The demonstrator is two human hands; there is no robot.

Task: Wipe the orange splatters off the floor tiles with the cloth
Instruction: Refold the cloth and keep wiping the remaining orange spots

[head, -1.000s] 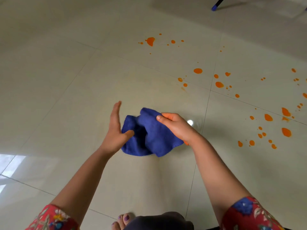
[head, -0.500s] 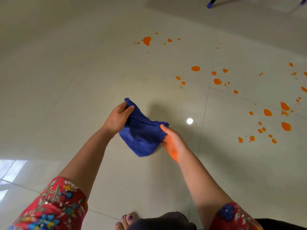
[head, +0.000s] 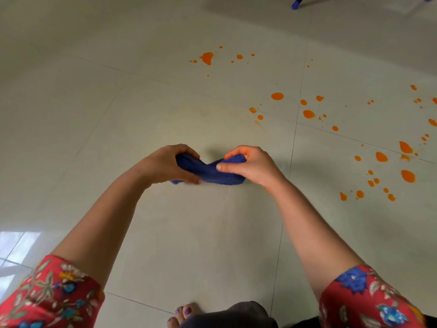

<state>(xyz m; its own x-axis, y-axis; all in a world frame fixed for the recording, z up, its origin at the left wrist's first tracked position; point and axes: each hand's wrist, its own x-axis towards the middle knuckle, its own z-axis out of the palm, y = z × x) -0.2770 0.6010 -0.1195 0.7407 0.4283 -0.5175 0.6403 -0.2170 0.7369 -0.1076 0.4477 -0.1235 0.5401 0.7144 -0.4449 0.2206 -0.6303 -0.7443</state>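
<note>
A dark blue cloth [head: 212, 172] is bunched between both hands above the pale floor tiles [head: 118, 129]. My left hand [head: 169, 165] grips its left end with fingers curled round it. My right hand [head: 250, 165] pinches and holds the right end, thumb on top. Orange splatters [head: 380, 157] dot the tiles to the right of my hands, with more splatters [head: 277, 96] beyond them and a big drop [head: 207, 58] farther back. The cloth touches none of the splatters.
A blue-tipped furniture leg [head: 295, 4] stands at the top right. My bare toes [head: 182, 314] and a dark knee show at the bottom edge. A bright window reflection [head: 14, 247] lies on the tiles at the lower left.
The cloth hung loosely spread between my hands before; now both hands have closed round it and gathered it into a tight bundle. The view has shifted slightly.
</note>
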